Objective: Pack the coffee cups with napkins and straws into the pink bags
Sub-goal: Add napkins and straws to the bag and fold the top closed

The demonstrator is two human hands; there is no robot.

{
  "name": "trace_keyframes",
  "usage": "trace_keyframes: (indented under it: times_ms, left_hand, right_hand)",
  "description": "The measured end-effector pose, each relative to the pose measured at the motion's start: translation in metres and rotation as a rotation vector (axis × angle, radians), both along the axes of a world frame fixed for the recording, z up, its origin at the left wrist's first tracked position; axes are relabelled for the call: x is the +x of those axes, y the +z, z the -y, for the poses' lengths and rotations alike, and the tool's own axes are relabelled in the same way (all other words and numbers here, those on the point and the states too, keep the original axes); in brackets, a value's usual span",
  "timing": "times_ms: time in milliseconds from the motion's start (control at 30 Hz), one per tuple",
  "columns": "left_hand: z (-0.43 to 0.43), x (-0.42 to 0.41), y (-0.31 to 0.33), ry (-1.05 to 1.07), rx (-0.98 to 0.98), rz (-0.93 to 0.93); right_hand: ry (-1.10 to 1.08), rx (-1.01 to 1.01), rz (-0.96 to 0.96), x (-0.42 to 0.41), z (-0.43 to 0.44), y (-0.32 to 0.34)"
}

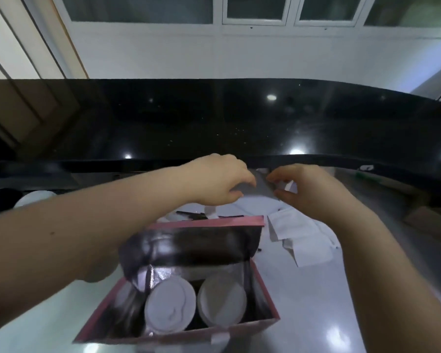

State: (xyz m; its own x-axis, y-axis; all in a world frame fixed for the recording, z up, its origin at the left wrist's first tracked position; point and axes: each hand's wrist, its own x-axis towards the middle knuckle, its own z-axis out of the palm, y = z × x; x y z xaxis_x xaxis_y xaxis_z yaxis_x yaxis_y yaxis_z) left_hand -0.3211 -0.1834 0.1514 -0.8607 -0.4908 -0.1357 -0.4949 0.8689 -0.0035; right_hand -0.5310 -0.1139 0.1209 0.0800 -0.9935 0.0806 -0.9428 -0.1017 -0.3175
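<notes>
An open pink bag (262, 278) with a shiny dark lining stands near me on the pale counter. Two white-lidded coffee cups (170, 305) (222, 299) stand side by side inside it. Beyond the bag, my left hand (219, 179) and my right hand (306, 187) reach toward a stack of white napkins (255, 205). The fingers of both hands curl and pinch a greyish napkin sheet (264, 186) between them. Dark straws (191, 214) lie just behind the bag's far rim.
Loose white napkins (301, 238) lie on the counter right of the bag. White lids or cups (33, 197) sit at the far left. A raised black glossy ledge (214, 123) runs across behind the hands. A brown box (433, 220) sits at the right edge.
</notes>
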Motion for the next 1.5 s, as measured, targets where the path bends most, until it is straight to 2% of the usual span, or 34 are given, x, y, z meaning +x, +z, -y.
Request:
trace_keyframes:
  times_ms: [100,200,367,533,733,800,933,1133,1400,1500]
  left_hand:
    - [0.014,-0.027,-0.014,-0.08,-0.011,0.203]
    - [0.024,-0.051,-0.034,-0.162,-0.015,0.314]
    - [0.036,-0.073,-0.067,-0.326,-0.077,0.409]
    - [0.042,-0.054,-0.089,-0.502,-0.102,0.419]
    - [0.061,-0.023,-0.1,-0.296,0.142,0.315]
    - [0.067,-0.017,-0.107,-0.247,0.181,0.305]
    - [0.074,-0.007,-0.117,-0.162,0.235,0.229]
    - [0.076,0.0,-0.127,-0.05,0.25,0.119]
    - [0.074,0.003,-0.139,0.098,0.265,0.147]
    - [0.072,0.007,-0.134,0.119,0.254,0.089]
  right_hand:
    - [0.015,0.015,0.009,-0.02,0.007,-0.022]
    - [0.01,0.047,0.033,-0.038,0.011,-0.041]
    - [0.015,0.152,0.087,-0.052,0.015,-0.075]
    - [0.064,0.218,0.142,-0.043,0.024,-0.113]
    - [0.109,0.249,0.097,-0.019,0.046,-0.16]
    - [0.134,0.236,0.049,-0.006,0.056,-0.173]
    - [0.15,0.191,0.097,0.02,0.074,-0.192]
    - [0.203,0.207,0.024,0.04,0.084,-0.209]
    - [0.089,0.221,0.114,0.041,0.085,-0.21]
    - [0.063,0.216,0.136,0.037,0.084,-0.204]
